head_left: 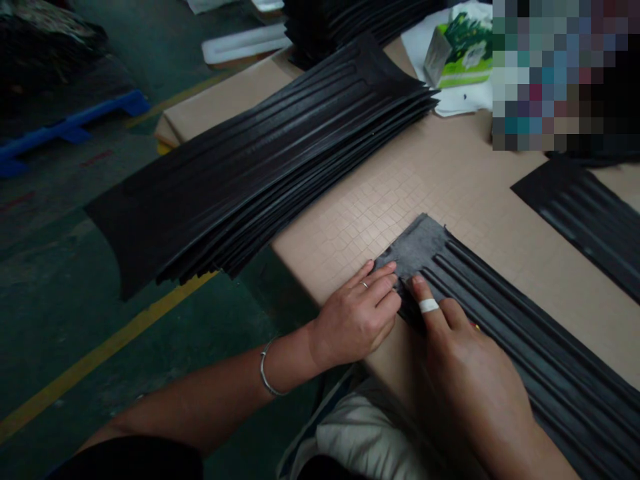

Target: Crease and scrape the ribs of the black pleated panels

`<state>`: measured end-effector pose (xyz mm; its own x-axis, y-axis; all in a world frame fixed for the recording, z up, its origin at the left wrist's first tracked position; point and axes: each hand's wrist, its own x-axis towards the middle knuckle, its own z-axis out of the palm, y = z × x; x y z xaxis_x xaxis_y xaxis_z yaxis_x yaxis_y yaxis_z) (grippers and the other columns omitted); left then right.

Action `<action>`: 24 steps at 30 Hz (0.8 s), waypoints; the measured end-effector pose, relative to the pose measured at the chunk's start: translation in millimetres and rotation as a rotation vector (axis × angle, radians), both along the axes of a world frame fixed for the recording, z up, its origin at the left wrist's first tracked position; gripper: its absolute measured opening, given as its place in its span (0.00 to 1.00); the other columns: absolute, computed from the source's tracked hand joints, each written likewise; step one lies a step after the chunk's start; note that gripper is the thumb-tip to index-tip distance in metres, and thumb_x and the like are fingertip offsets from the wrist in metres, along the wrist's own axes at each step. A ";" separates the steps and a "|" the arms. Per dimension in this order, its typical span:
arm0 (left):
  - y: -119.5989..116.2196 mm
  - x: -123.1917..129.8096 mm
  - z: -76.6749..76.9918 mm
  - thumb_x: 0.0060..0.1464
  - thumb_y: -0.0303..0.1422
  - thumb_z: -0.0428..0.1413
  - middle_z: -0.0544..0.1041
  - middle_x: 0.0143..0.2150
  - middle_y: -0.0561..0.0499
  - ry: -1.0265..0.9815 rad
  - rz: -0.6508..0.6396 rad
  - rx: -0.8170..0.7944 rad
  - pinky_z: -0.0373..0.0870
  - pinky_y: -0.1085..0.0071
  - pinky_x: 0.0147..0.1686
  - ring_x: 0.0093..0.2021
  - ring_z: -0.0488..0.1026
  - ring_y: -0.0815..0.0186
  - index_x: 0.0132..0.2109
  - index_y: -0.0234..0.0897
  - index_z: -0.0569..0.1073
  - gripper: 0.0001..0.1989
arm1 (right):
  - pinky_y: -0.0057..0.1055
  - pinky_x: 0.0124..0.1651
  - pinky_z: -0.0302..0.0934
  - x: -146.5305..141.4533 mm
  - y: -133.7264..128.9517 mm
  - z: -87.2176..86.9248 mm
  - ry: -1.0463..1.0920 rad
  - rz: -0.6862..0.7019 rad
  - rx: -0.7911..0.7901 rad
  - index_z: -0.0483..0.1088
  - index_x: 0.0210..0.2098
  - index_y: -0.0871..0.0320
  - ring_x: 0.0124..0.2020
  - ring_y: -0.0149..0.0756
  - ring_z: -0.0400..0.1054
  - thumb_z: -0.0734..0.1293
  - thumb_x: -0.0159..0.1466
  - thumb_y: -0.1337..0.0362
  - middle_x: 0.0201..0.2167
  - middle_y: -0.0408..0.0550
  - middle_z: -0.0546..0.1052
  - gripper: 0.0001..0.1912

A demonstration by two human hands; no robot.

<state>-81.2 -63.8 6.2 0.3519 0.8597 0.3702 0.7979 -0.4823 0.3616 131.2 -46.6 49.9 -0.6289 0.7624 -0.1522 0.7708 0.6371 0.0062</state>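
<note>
A long black ribbed panel lies on the tan table near me, its grey end corner beside my hands. My left hand, with a ring and a bracelet, has its fingers bent on the panel's near corner, closed on that edge. My right hand presses its index finger, wrapped in white tape, on the panel close to the left fingertips. Its other fingers are curled, and a small red and yellow bit shows beside them; what they hold is hidden.
A stack of black ribbed panels overhangs the table's left edge. Behind it are a green and white box and more black pieces. Another black panel lies at right. A blue pallet stands on the floor at left.
</note>
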 end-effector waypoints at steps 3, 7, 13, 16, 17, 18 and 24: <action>0.2 -0.3 0.1 0.68 0.27 0.49 0.77 0.54 0.37 -0.030 0.008 -0.002 0.67 0.52 0.69 0.67 0.69 0.55 0.46 0.31 0.75 0.09 | 0.31 0.24 0.66 5.8 -2.8 -0.1 0.076 0.023 -0.061 0.30 0.76 0.54 0.26 0.36 0.73 0.57 0.64 0.77 0.45 0.52 0.75 0.48; 0.5 -0.5 -0.4 0.66 0.27 0.51 0.76 0.51 0.38 -0.046 0.032 0.007 0.72 0.51 0.66 0.63 0.72 0.54 0.45 0.32 0.76 0.09 | 0.30 0.26 0.65 -4.0 9.6 2.8 0.094 -0.012 -0.092 0.39 0.76 0.52 0.29 0.36 0.75 0.54 0.68 0.76 0.48 0.53 0.76 0.39; 0.8 -1.5 -1.2 0.66 0.28 0.51 0.75 0.47 0.40 -0.009 0.034 0.021 0.74 0.54 0.63 0.58 0.73 0.54 0.45 0.32 0.76 0.09 | 0.32 0.24 0.57 -40.2 47.3 6.6 -0.038 -0.063 -0.016 0.49 0.74 0.55 0.31 0.40 0.75 0.56 0.71 0.73 0.46 0.52 0.76 0.33; 0.2 -1.5 -1.0 0.67 0.28 0.51 0.76 0.46 0.41 0.001 0.032 0.034 0.71 0.55 0.66 0.58 0.73 0.55 0.47 0.31 0.76 0.10 | 0.33 0.23 0.57 -39.4 44.6 4.8 -0.046 -0.101 0.005 0.49 0.74 0.56 0.27 0.38 0.74 0.57 0.71 0.73 0.45 0.51 0.76 0.33; 0.1 -1.3 -0.9 0.66 0.29 0.51 0.75 0.46 0.40 0.002 0.036 0.038 0.71 0.55 0.66 0.57 0.73 0.55 0.47 0.30 0.76 0.09 | 0.32 0.24 0.57 -37.6 41.6 3.8 -0.033 -0.098 -0.007 0.49 0.74 0.57 0.27 0.37 0.74 0.56 0.71 0.73 0.46 0.52 0.76 0.33; 0.2 -1.2 -0.8 0.66 0.29 0.52 0.75 0.47 0.40 0.002 0.040 0.039 0.70 0.55 0.67 0.57 0.73 0.55 0.46 0.30 0.76 0.09 | 0.32 0.24 0.58 -35.9 38.8 2.8 -0.014 -0.086 -0.023 0.49 0.74 0.57 0.27 0.37 0.74 0.56 0.70 0.74 0.45 0.52 0.76 0.34; 0.7 -0.8 -2.7 0.67 0.28 0.49 0.76 0.48 0.41 -0.001 0.066 -0.008 0.69 0.56 0.68 0.58 0.73 0.55 0.46 0.33 0.76 0.10 | 0.28 0.28 0.62 -44.1 42.4 11.1 -0.020 -0.081 -0.002 0.55 0.73 0.56 0.31 0.37 0.76 0.55 0.70 0.76 0.47 0.52 0.77 0.33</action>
